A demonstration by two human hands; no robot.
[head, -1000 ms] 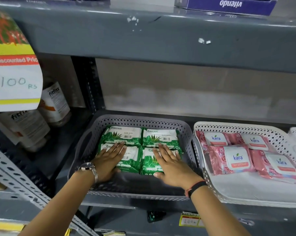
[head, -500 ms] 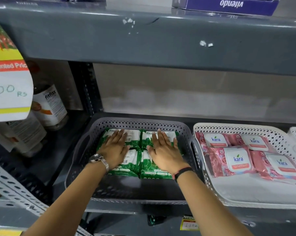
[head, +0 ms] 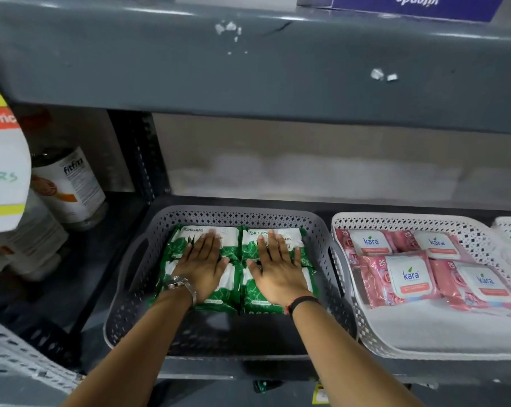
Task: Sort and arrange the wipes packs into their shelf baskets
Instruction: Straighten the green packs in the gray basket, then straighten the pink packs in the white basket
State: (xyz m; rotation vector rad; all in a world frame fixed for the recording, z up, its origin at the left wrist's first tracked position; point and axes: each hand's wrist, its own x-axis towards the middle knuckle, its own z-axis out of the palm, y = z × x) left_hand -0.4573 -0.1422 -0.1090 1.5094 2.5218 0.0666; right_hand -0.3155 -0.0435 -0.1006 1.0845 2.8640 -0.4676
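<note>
Bottles with white labels [head: 72,189] stand at the far left of the grey metal shelf [head: 248,69], next to a dark grey plastic basket with holes [head: 321,230]. Inside it lie four green and white wipes packs [head: 277,239], with the left hand [head: 202,267] and right hand [head: 276,273] pressed flat on top, fingers straight, hands apart and gripping nothing. Just to the right, a white plastic basket with holes [head: 424,348] holds pink wipes packs [head: 377,282].

Dim, even light; deep shadow under the shelf [head: 248,69]; edges bowed, whole frame softly blurred
</note>
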